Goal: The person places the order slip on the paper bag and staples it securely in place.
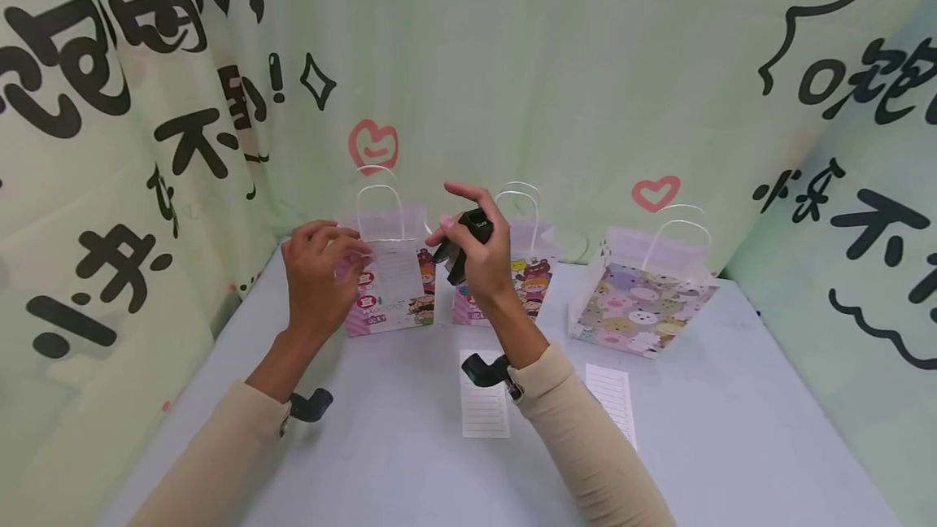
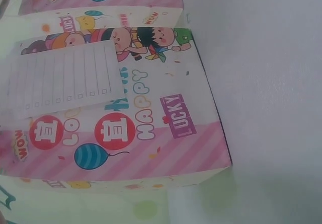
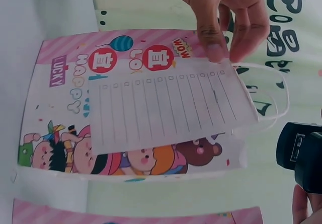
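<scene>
A lined checklist sheet [image 3: 161, 108] lies against the front of the left paper gift bag [image 1: 395, 317], near its top edge. My left hand [image 1: 322, 275] pinches the sheet and the bag's rim together at one upper corner, thumb in front. Over the gap between the left and middle bags, my right hand [image 1: 486, 254] grips a black stapler [image 1: 477, 226], its index finger raised. The stapler's mouth points left, apart from the sheet; in the right wrist view the stapler [image 3: 307, 153] shows beside the bag's handles [image 3: 284, 95].
The middle gift bag [image 1: 538, 275] stands partly behind my right hand. Further right is a bag with an animal print [image 1: 644, 311]. Two more lined sheets lie on the white table [image 1: 388, 429], one sheet [image 1: 485, 417] in front of the middle bag, another sheet [image 1: 611, 393] beside my right sleeve.
</scene>
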Available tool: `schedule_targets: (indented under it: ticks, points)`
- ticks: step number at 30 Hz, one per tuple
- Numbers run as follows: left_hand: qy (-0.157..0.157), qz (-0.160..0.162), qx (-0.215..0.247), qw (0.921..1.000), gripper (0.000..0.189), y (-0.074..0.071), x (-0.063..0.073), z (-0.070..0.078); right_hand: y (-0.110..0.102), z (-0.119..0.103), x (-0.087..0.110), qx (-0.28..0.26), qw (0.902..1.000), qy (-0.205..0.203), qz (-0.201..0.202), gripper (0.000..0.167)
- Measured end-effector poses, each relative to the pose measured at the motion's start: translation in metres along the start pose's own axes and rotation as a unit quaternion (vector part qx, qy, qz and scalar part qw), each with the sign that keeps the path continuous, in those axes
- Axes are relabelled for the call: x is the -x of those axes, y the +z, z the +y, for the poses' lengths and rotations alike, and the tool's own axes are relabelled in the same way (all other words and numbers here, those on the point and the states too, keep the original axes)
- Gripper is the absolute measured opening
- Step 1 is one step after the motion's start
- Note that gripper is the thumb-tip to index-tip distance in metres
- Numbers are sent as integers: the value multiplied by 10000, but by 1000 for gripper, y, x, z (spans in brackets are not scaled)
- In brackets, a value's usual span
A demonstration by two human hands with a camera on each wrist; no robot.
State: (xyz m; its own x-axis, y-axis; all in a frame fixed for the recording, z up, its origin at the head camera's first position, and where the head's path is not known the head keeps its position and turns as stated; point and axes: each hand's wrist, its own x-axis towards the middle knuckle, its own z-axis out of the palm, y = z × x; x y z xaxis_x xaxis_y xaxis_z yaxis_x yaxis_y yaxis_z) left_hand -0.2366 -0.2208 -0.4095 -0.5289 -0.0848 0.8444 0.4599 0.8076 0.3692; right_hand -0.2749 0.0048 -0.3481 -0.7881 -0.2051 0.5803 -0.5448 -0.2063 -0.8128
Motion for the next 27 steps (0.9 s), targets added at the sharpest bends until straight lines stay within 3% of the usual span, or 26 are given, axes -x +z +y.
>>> schedule_targets:
  ticks: [4, 12, 18, 27]
  points:
    - [-67, 167, 53, 9998, 15, -2, 1, 3, -12, -4, 11, 50, 9999, 27, -149, 46]
    - [146, 284, 135, 9994, 18, 2, 0, 16, -39, -10, 38, 548, 9971, 104, -518, 48]
    - [321, 256, 269, 9988, 18, 16, -2, 32, -59, -13, 55, 745, 9943, 64, -761, 50]
    - [715, 6, 534, 9960, 14, 44, -8, 59, -91, -15, 80, 1051, 9909, 201, -815, 50]
